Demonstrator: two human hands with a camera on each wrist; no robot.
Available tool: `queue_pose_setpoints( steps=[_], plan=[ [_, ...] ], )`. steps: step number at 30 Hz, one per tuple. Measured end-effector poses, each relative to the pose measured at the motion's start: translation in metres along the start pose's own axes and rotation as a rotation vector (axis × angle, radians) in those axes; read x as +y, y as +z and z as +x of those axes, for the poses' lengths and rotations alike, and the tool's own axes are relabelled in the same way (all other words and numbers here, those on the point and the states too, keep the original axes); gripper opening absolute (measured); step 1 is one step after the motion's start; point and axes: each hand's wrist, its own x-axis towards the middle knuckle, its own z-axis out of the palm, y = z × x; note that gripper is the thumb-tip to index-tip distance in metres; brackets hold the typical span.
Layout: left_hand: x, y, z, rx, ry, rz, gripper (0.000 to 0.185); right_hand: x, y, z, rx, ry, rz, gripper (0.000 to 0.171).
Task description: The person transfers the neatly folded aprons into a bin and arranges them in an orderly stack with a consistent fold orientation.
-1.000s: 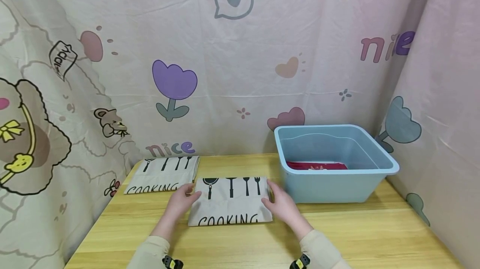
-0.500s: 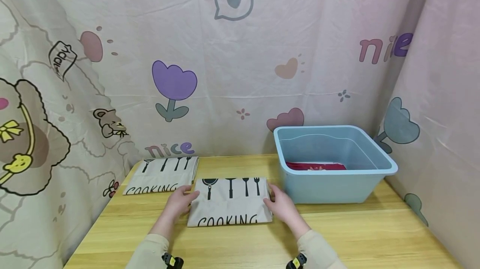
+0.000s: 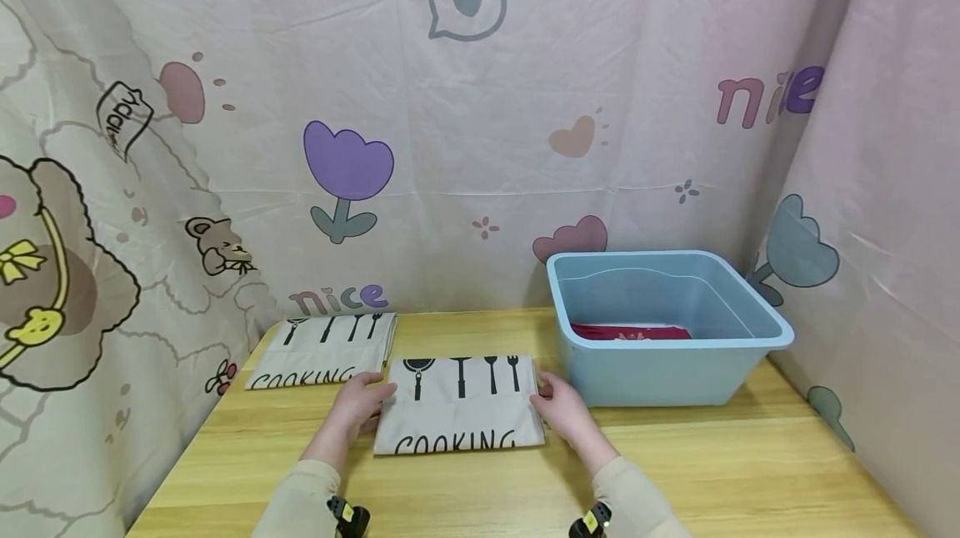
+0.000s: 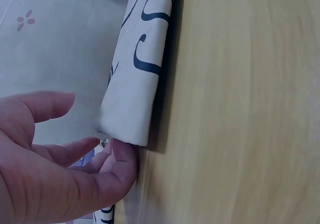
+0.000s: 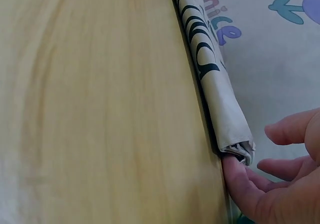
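A folded white cloth (image 3: 459, 419), printed with dark kitchen utensils and the word COOKING, lies flat on the table between my two hands. At its left end, fingers of my left hand (image 3: 357, 401) touch the edge; in the left wrist view the thumb (image 4: 56, 106) stands off the fabric. My right hand (image 3: 565, 414) is at the other end. In the right wrist view, a bent finger (image 5: 239, 180) touches the lower corner of the folded layers, with the thumb apart from them. The undersides of the fingers are partly hidden.
A second folded cloth (image 3: 321, 352) with the same print lies at the back left of the wooden table (image 3: 480, 492). A light blue plastic bin (image 3: 652, 375) stands at the back right, with something red (image 3: 633, 333) inside. A printed curtain (image 3: 465, 146) hangs behind.
Both hands have shifted slightly at the cloth's ends, with the thumbs drawing a little outward. The cloth has hardly moved, and the bin and second cloth stay in place.
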Motion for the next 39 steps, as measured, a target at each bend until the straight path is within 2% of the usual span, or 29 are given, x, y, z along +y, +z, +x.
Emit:
queue_pose_setpoints(
  steps=[8,14,21,27,39],
  plan=[
    [-0.005,-0.002,0.002,-0.02,0.013,-0.078,0.053,0.002,0.002,0.002,-0.003,0.039,0.082,0.046],
    [-0.009,-0.005,0.003,-0.064,-0.002,-0.158,0.054,0.002,0.003,0.002,-0.012,0.056,0.16,0.048],
    [-0.011,-0.009,0.003,-0.128,-0.005,-0.274,0.057,0.002,0.004,0.001,-0.039,0.117,0.315,0.052],
    [-0.012,-0.012,0.0,-0.187,0.0,-0.309,0.062,0.002,0.005,0.002,-0.055,0.139,0.39,0.055],
    [-0.011,-0.019,-0.006,-0.14,0.073,-0.264,0.062,-0.011,-0.002,0.001,-0.062,0.144,0.45,0.058]
  ],
)
